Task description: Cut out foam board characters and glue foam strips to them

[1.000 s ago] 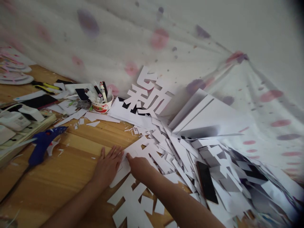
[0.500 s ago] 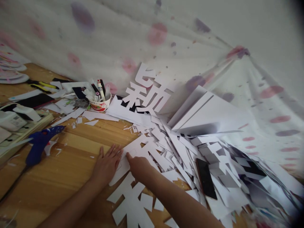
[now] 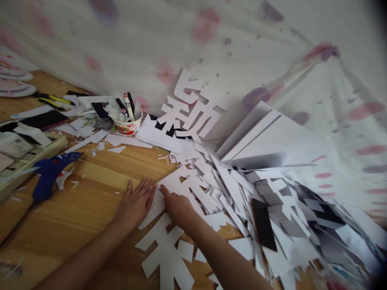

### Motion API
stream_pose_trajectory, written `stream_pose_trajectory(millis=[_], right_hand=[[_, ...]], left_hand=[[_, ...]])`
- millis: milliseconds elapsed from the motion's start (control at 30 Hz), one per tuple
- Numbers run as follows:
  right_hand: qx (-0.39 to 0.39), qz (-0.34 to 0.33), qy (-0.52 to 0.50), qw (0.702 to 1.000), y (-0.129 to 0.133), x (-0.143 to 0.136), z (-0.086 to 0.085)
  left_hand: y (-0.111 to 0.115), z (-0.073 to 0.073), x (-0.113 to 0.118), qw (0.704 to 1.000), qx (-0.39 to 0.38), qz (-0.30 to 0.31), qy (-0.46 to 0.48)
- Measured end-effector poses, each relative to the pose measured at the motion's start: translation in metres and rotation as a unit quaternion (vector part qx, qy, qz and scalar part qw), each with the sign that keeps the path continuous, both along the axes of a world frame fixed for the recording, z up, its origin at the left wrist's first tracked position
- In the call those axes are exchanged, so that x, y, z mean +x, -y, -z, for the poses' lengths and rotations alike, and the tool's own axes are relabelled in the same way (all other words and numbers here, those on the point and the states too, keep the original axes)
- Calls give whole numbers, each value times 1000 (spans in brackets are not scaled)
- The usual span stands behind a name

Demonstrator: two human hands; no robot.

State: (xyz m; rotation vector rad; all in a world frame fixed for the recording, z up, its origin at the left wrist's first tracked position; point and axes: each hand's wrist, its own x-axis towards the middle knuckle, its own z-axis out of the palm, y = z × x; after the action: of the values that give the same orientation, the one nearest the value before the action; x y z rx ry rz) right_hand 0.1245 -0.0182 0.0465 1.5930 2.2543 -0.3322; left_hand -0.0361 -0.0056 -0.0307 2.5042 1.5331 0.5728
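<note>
A white card (image 3: 157, 209) with faint pencilled outlines and cut-out openings lies flat on the wooden table. My left hand (image 3: 136, 204) rests palm down at its left edge, fingers stretched out and holding nothing. On the card's upper left, close to those fingertips, the index finger of my right hand (image 3: 178, 207) points down and touches the surface. The other fingers of that hand are curled under and hidden, so whatever they hold, if anything, does not show. Below both hands lies a white cut-out character piece (image 3: 169, 257).
A blue glue gun (image 3: 50, 175) lies left beside a power strip (image 3: 57, 145). Farther back stand a cup of pens (image 3: 128, 127) and a white cut-out character (image 3: 190, 110) leaning on the curtain. Paper scraps (image 3: 223, 189) and a phone (image 3: 264, 225) cover the right.
The camera view has shifted slightly, so the background sits a little differently. Both hands stay at nearly the same place on the card, with the right index fingertip still pressed down.
</note>
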Motion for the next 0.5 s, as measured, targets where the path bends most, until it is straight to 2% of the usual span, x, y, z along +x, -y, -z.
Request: stream_pose_trajectory(millis=[233, 500], right_hand=[[3, 0, -17, 1000, -4, 3, 11], [-1, -3, -6, 1000, -4, 2, 13]], left_hand=[[0, -2, 2, 1000, 2, -2, -5], [0, -4, 2, 1000, -5, 0, -10]])
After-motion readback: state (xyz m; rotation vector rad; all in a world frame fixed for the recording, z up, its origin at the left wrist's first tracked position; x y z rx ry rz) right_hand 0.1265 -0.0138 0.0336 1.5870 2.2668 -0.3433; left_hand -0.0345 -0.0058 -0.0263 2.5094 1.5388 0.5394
